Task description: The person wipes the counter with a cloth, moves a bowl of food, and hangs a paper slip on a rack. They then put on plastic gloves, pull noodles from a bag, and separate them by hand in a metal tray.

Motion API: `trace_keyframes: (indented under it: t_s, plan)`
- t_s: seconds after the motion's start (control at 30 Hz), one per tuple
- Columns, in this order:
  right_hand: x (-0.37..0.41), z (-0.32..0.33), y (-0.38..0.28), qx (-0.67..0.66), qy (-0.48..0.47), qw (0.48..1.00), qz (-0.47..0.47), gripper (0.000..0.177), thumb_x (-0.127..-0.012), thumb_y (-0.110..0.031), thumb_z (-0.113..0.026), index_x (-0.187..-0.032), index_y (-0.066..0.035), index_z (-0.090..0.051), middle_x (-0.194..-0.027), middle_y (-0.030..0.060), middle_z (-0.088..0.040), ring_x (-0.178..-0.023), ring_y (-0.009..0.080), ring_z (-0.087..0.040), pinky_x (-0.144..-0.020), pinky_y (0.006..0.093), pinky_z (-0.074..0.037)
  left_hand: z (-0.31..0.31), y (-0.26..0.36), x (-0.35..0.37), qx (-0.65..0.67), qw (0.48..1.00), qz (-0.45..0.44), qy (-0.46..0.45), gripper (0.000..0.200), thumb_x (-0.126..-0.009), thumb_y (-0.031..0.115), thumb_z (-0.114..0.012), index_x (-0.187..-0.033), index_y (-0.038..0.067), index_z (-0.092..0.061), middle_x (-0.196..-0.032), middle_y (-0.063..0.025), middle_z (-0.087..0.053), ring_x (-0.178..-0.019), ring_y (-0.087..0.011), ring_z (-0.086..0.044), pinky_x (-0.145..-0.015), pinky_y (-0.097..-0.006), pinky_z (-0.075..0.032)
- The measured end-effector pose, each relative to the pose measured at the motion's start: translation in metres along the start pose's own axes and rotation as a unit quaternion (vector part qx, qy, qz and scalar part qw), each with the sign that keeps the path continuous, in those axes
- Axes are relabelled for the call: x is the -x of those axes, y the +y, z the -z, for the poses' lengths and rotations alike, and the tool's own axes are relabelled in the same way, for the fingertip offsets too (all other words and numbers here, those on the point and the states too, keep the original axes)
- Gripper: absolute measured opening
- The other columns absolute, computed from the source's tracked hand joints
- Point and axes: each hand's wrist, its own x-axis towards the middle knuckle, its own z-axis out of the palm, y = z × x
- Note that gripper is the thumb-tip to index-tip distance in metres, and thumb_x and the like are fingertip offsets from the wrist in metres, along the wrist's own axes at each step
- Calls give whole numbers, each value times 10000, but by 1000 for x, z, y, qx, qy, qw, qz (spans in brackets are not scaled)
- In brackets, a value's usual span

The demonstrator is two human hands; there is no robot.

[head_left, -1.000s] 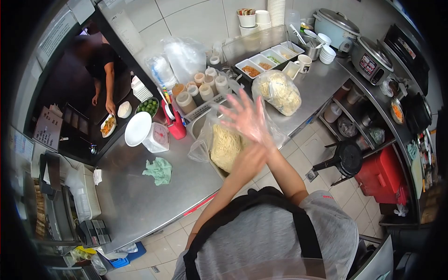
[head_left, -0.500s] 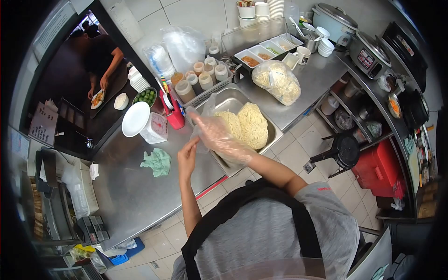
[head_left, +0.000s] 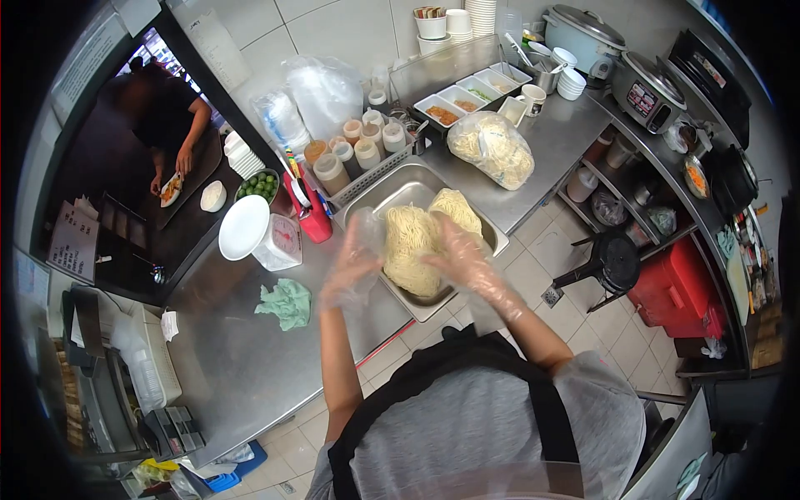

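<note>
The pale yellow noodle heap, lying lengthwise away from the person in the sunken rectangular steel pan, sits between both hands: the clear-gloved right hand rests spread on its right side, while the blurred left hand is just beside its left, finger pose impossible to tell.

Bottles perhaps crowd tray; near counter passable.

- Left arm: bare, elbow bent, forearm extended forward from the torso.
- Left hand: raised, motion-blurred; finger position not discernible.
- Right arm: bent, forearm angled forward and leftward.
- Right hand: palm down, fingers spread, gripping nothing, sheathed in a clear glove.
</note>
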Motion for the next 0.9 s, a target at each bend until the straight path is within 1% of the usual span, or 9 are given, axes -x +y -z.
trace_keyframes:
  t_s: [0.17,0.37,0.47,0.5,0.53,0.63,0.73,0.83,0.9]
  plan:
    - [-5,-72,45,-111,-2,990,-89,978,-743,-179,-731,-1490,-56,-111,-1308,291,-484,-1159,381,-543,-975,421,-438,-55,-17,-25,-230,960,137,84,652,-948,269,-503,-1478,26,-209,-1412,-128,-421,-1290,-256,-400,-1093,-340,-273]
    - [-15,-59,9,-196,60,979,-4,921,-783,-219,-672,-1477,-11,-104,-1145,302,-561,-1038,417,-590,-912,437,-459,-39,-22,-40,180,980,86,15,495,-989,288,-439,-1368,-28,-404,-1373,-118,-460,-1240,-211,-442,-1038,-294,-330]
    - [-33,-49,2,-133,41,990,11,829,-813,-291,-655,-1445,16,-215,-1077,293,-588,-1028,404,-583,-906,445,-444,-16,-50,-40,103,991,74,-51,509,-984,310,-461,-1376,-9,-400,-1348,-104,-481,-1204,-192,-472,-1007,-304,-372]
    - [-54,-71,32,-108,58,992,43,802,-819,-301,-658,-1439,5,-252,-1084,277,-590,-1054,377,-573,-915,438,-432,-25,-46,-41,204,978,45,-21,517,-971,360,-488,-1360,24,-427,-1283,-102,-535,-1155,-204,-519,-985,-339,-409]
    - [-69,-81,49,-82,75,991,77,777,-824,-311,-660,-1434,-6,-288,-1091,260,-593,-1080,350,-563,-923,430,-421,-25,-44,-44,241,967,85,-15,520,-965,377,-494,-1351,34,-435,-1263,-102,-550,-1141,-211,-534,-980,-351,-420]
    - [-78,-60,40,-71,-135,988,-19,797,-851,-487,-596,-1416,4,-326,-1197,261,-551,-1123,362,-541,-961,429,-404,-22,-43,-54,330,927,177,-1,512,-956,409,-499,-1321,51,-462,-1234,-105,-576,-1113,-232,-568,-969,-382,-448]
    - [-83,-102,56,-130,-56,990,-9,964,-808,-653,-554,-1398,67,-305,-1249,306,-506,-1178,423,-497,-985,433,-414,-13,-55,-69,362,907,216,7,495,-955,416,-495,-1290,52,-491,-1237,-109,-579,-1104,-246,-582,-961,-399,-466]
    - [-85,-106,55,-158,-18,987,-26,875,-849,-532,-613,-1421,38,-279,-1325,266,-451,-1228,347,-473,-1008,399,-404,-22,-57,-69,344,911,219,61,506,-942,438,-510,-1258,44,-527,-1199,-111,-591,-1084,-226,-582,-926,-382,-481]
    - [-72,-89,48,-446,-67,892,-23,808,-863,-370,-657,-1437,23,-246,-1349,229,-425,-1238,286,-458,-1009,367,-404,-33,-60,-53,280,940,161,104,488,-948,363,-518,-1307,34,-478,-1217,-115,-572,-1090,-213,-569,-917,-361,-480]
